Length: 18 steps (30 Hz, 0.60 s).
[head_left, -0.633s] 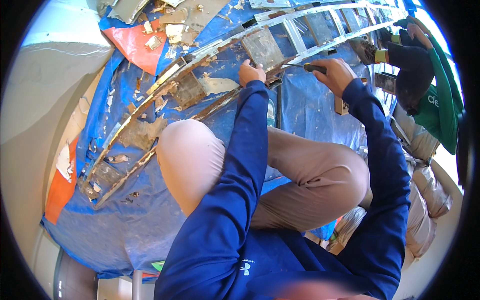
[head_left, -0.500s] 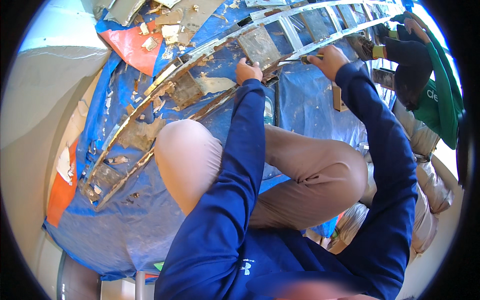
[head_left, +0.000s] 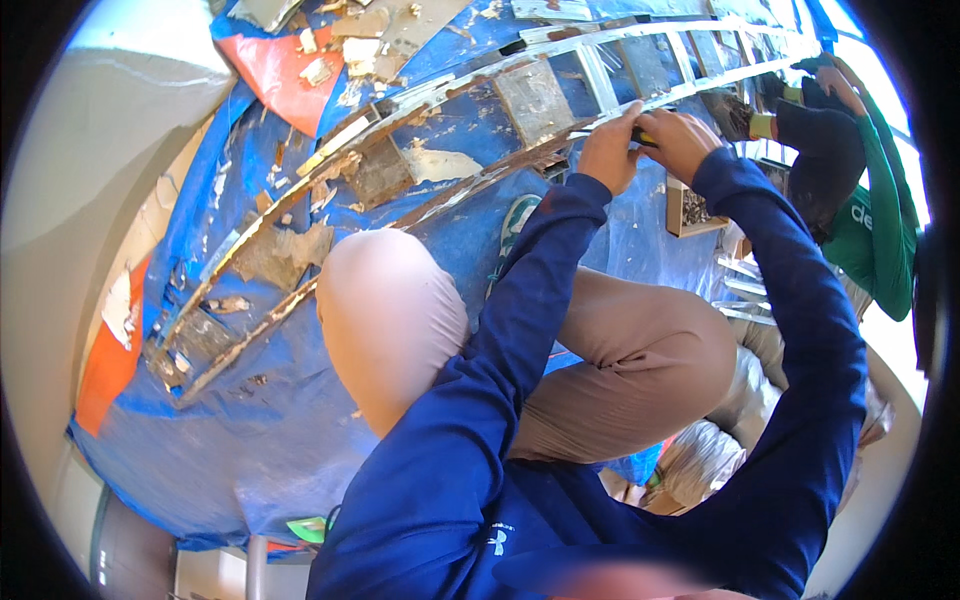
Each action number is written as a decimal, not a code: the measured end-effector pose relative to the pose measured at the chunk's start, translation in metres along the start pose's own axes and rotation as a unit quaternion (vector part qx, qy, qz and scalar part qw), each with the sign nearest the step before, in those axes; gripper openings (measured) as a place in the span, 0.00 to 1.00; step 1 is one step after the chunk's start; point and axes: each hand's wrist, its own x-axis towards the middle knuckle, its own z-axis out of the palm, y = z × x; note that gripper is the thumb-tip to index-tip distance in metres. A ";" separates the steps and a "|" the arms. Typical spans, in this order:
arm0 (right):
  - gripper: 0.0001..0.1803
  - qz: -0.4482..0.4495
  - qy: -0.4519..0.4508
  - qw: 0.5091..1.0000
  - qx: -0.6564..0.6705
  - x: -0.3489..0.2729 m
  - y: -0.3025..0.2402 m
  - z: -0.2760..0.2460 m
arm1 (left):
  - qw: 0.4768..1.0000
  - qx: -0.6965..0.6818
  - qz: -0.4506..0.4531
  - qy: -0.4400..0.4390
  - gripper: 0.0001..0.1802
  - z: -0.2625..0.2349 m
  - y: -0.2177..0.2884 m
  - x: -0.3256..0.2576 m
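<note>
My right hand [head_left: 682, 145] is closed round a slim hand tool with a black-and-yellow handle [head_left: 646, 138]; its working end is hidden. My left hand [head_left: 608, 155] meets it there, fingers bent around the tool's front end and the frame rail beside it; what they grip is hidden. Both hands are over the near rail of a long ladder-like frame [head_left: 470, 185], peeling white and rusty brown. Between its rails sit flat cross pieces, such as a worn grey-brown board [head_left: 533, 103] and a pale metal rung [head_left: 597, 78].
A blue tarp [head_left: 270, 440] covers the floor, with broken flakes and an orange sheet [head_left: 290, 85] at the upper left. A shallow box [head_left: 692, 210] of small dark pieces is by my right forearm. Another person in a green top [head_left: 880, 215] crouches at the right.
My left hand has left the grey-brown board and moved right to the tool. My right hand has shifted slightly right and lower, the tool still in it.
</note>
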 end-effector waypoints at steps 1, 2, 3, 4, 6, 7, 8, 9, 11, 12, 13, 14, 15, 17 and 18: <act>0.19 0.041 0.032 0.998 0.047 -0.002 0.000 -0.001 | 1.000 0.000 0.011 0.017 0.30 -0.001 0.000 0.002; 0.21 0.081 0.055 0.990 0.100 -0.004 0.002 -0.003 | 1.000 0.007 0.008 0.028 0.29 -0.002 -0.001 0.002; 0.23 0.126 0.058 0.979 0.150 -0.004 0.002 -0.002 | 0.998 0.012 0.014 0.053 0.27 -0.002 -0.001 0.002; 0.34 0.262 0.015 0.924 0.278 -0.005 0.005 -0.005 | 0.997 0.021 0.006 0.070 0.25 -0.001 0.000 0.002; 0.43 0.330 -0.067 0.890 0.307 -0.005 0.009 -0.003 | 0.995 0.025 0.006 0.098 0.22 0.004 0.002 0.000; 0.45 0.342 -0.104 0.885 0.298 -0.006 0.011 0.000 | 0.993 0.026 0.001 0.117 0.21 0.007 0.004 -0.002; 0.44 0.344 -0.096 0.878 0.317 -0.006 0.013 0.002 | 0.992 0.027 -0.002 0.127 0.20 0.011 0.005 -0.003; 0.44 0.354 -0.084 0.872 0.329 -0.006 0.015 0.005 | 0.990 0.027 -0.005 0.137 0.19 0.014 0.005 -0.004; 0.43 0.386 -0.086 0.844 0.363 -0.006 0.020 0.010 | 0.990 0.043 0.006 0.135 0.19 0.018 0.005 -0.005; 0.43 0.407 -0.102 0.822 0.385 -0.005 0.022 0.012 | 0.989 0.052 0.011 0.135 0.18 0.019 0.003 -0.006; 0.42 0.434 -0.103 0.806 0.389 -0.005 0.023 0.013 | 0.988 0.057 0.022 0.143 0.19 0.021 0.002 -0.007; 0.40 0.387 -0.111 0.837 0.372 -0.005 0.024 0.014 | 0.986 0.062 0.031 0.151 0.19 0.021 0.001 -0.008; 0.38 0.347 -0.103 0.869 0.337 -0.005 0.024 0.013 | 0.986 0.066 0.039 0.149 0.19 0.022 0.000 -0.009; 0.33 0.257 -0.075 0.933 0.239 -0.007 0.023 0.010 | 0.990 0.058 0.039 0.125 0.19 0.024 -0.001 -0.010; 0.30 0.204 -0.054 0.962 0.175 -0.009 0.021 0.008 | 0.992 0.055 0.032 0.113 0.18 0.024 0.000 -0.010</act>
